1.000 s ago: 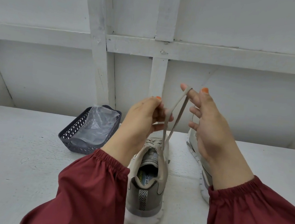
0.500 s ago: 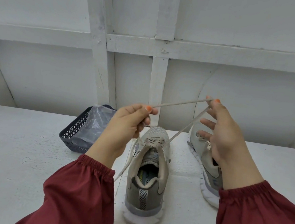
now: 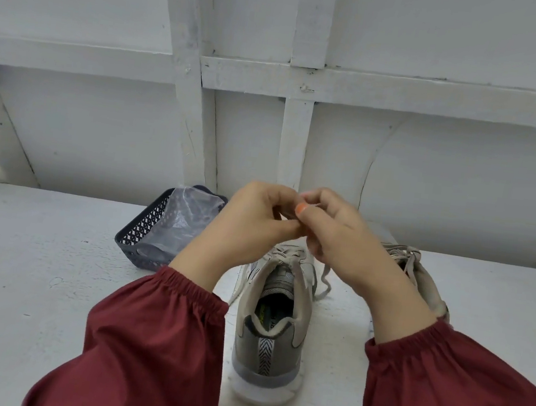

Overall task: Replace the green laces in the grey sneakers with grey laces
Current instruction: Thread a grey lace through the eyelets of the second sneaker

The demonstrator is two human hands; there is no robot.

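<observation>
white-painted wall panels with crossing battens fill the upper half of the frame, and a white table spreads across the lower half. two dark red sleeves with gathered cuffs come in from the bottom edge, the left sleeve at lower centre-left and the right sleeve at lower right.

between the sleeves, at lower centre, a grey sneaker stands upright on the table with its heel toward the camera and its toe pointing at the wall; its white sole and striped heel tab are plain to see. a second grey sneaker lies at centre right, partly hidden behind the right wrist, with pale laces bunched on top of it. a dark latticed basket sits left of centre near the wall, well apart from the shoes, with a crumpled clear plastic bag inside it.

both hands are raised above the front of the near sneaker and touch each other. the left hand has its fingers curled, thumb and fingertips pressed together at the meeting point. the right hand is curled the same way, and an orange nail shows where they meet. they pinch the grey lace, whose loose end hangs down from under the right hand beside the sneaker's right side; another strand trails along the sneaker's left side. the lace is threaded across the sneaker's eyelets below the hands.
</observation>
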